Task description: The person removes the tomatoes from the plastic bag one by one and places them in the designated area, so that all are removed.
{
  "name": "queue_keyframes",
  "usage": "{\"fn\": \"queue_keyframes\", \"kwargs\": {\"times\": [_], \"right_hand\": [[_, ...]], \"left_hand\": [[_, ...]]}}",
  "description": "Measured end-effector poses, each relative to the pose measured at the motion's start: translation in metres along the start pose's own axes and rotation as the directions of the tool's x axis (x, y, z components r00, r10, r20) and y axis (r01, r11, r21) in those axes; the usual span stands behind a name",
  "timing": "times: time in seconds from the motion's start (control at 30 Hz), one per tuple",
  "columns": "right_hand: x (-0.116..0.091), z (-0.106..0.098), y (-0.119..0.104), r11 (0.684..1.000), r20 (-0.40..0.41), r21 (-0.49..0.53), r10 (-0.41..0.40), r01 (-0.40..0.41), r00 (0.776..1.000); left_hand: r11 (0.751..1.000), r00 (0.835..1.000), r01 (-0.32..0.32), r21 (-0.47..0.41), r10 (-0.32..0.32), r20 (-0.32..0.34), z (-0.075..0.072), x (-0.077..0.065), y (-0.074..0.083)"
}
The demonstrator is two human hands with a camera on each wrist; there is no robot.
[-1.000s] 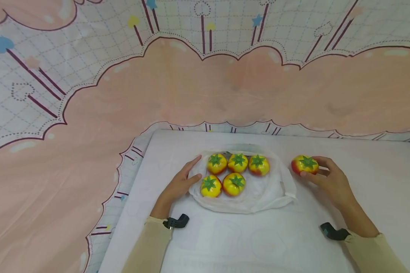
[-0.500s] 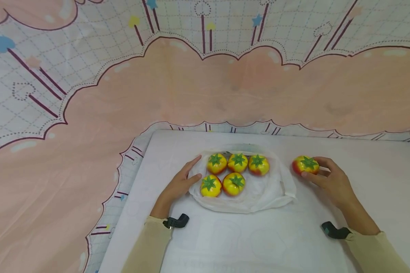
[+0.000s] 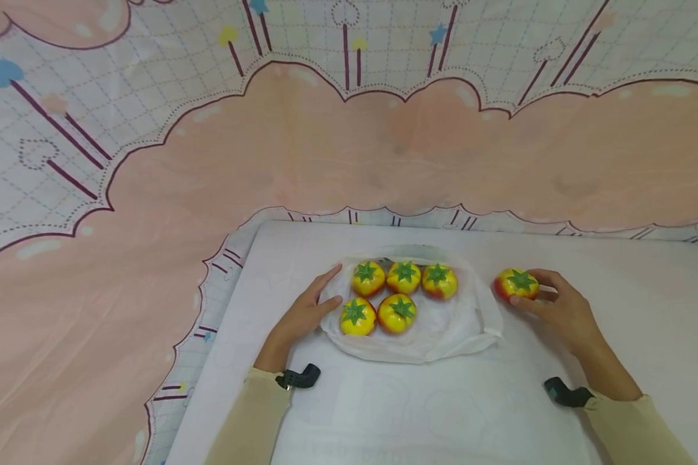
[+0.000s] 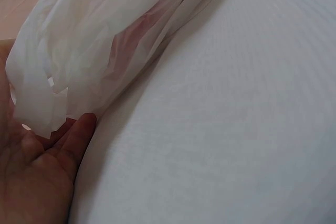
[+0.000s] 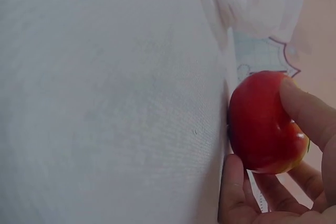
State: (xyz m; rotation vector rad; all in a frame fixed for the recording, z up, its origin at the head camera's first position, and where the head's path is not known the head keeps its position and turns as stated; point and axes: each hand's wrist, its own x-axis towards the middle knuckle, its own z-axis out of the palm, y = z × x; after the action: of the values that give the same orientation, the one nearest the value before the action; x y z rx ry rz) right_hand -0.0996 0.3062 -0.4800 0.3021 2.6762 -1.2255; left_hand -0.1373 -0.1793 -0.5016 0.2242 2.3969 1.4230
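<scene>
A yellow-and-red toy tomato (image 3: 516, 285) with a green star-shaped top is held at the right by my right hand (image 3: 567, 316). Thumb and fingers curl round its side. The right wrist view shows the red underside of this tomato (image 5: 260, 124) close to the table. To its left lies a thin white plastic bag (image 3: 448, 339), spread out, with several similar tomatoes (image 3: 398, 314) in two rows on it. My left hand (image 3: 304, 318) rests against the bag's left edge, fingers fairly straight. In the left wrist view its fingers touch the crumpled bag (image 4: 89, 40).
The white table (image 3: 436, 413) carries everything. Its far edge meets a hanging cloth (image 3: 349, 155) printed with peach clouds and a grid pattern. Dark wrist-worn devices (image 3: 567, 392) sit at both cuffs.
The right hand and the tomato in it have shifted very slightly left and nearer. The left hand, the bag and the other tomatoes stay put.
</scene>
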Motion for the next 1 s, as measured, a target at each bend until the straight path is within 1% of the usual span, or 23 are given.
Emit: {"fn": "queue_keyframes", "kwargs": {"times": [0.13,0.3,0.57,0.83,1.0], "right_hand": [[-0.0001,0.0002,-0.0008,1.000,-0.001,-0.002,-0.005,0.005,1.000],[0.0014,-0.0010,-0.0011,1.000,0.016,-0.002,0.019,-0.019,1.000],[0.0011,-0.0020,-0.0013,0.999,0.026,0.010,0.035,-0.035,0.999],[0.0008,-0.0028,-0.0041,0.998,0.039,0.029,0.056,-0.057,0.998],[0.0026,-0.0030,-0.0005,0.998,0.036,0.034,0.046,-0.047,0.998]], "left_hand": [[1.000,1.000,0.000,0.006,0.000,-0.001,-0.0003,-0.0006,-0.0002],[1.000,1.000,-0.003,0.001,0.003,0.005,-0.0009,-0.0013,0.0012],[1.000,1.000,0.022,-0.001,-0.022,0.004,0.0003,0.0000,0.0040],[1.000,1.000,-0.005,-0.007,0.005,0.006,-0.0005,-0.0005,0.0050],[1.000,1.000,0.002,-0.012,-0.002,0.003,-0.0001,0.0000,0.0035]]}}
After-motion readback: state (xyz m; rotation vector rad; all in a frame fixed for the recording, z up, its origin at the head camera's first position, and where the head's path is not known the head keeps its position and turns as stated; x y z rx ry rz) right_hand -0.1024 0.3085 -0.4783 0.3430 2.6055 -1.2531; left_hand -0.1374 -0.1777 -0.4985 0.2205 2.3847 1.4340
